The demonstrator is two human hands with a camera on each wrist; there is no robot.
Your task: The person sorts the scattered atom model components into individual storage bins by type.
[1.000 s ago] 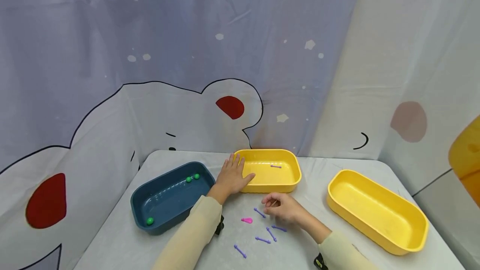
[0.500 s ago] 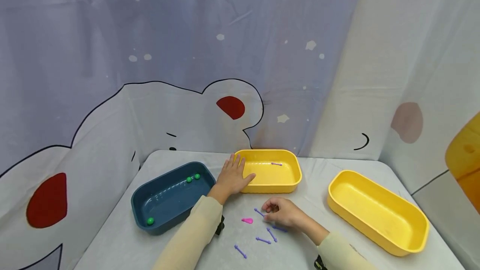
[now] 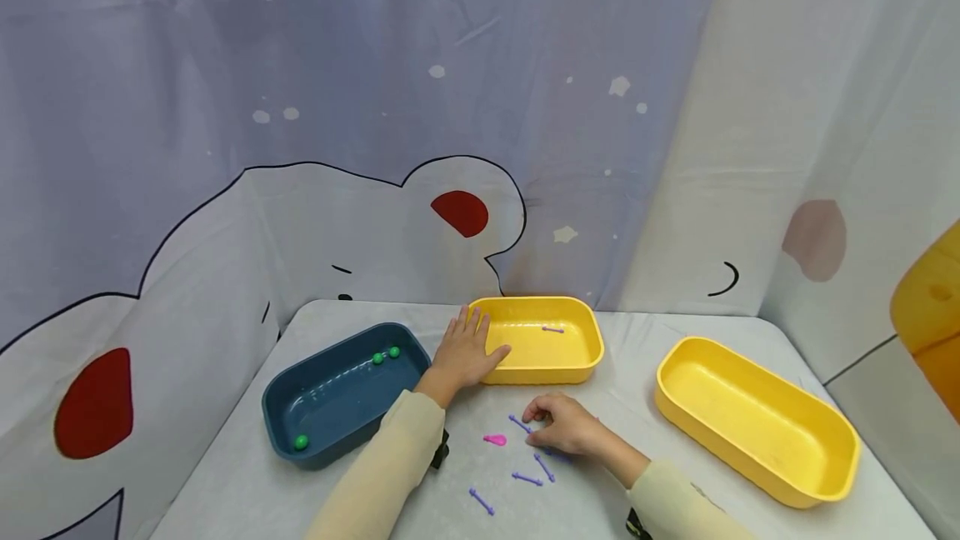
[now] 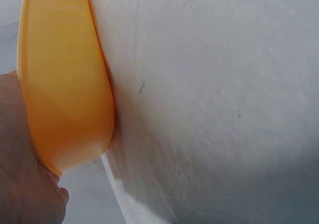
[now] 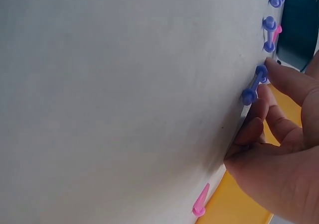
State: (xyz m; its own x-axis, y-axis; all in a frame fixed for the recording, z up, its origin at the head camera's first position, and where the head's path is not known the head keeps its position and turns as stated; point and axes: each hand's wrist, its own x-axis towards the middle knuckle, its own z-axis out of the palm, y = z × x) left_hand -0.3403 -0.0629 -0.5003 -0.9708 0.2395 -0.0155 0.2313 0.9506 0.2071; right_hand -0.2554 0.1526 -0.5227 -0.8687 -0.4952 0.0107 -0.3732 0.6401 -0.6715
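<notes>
My left hand [image 3: 461, 352] rests with spread, straight fingers on the left end of a yellow basin [image 3: 536, 375]; in the left wrist view the hand [image 4: 27, 159] lies against the basin's rim. Low over the table, my right hand [image 3: 566, 425] has its thumb and fingers loosely bent and apart. Beside its fingertips lies a small purple dumbbell-shaped stick [image 3: 519, 423]. In the right wrist view, another purple stick [image 5: 255, 85] shows close to the fingertips, without a visible grip. A pink drop-shaped piece [image 3: 495, 440] lies to the left.
Several more purple sticks [image 3: 482, 502] lie scattered nearer the front. One purple stick [image 3: 552, 329] is inside the yellow basin. At left stands a dark blue basin [image 3: 281, 427] with green balls [image 3: 301, 442]. A second yellow basin [image 3: 757, 461] stands at right.
My right hand has shifted slightly down and lower over the sticks, now covering more of one of them. The left hand has stayed on the basin.
</notes>
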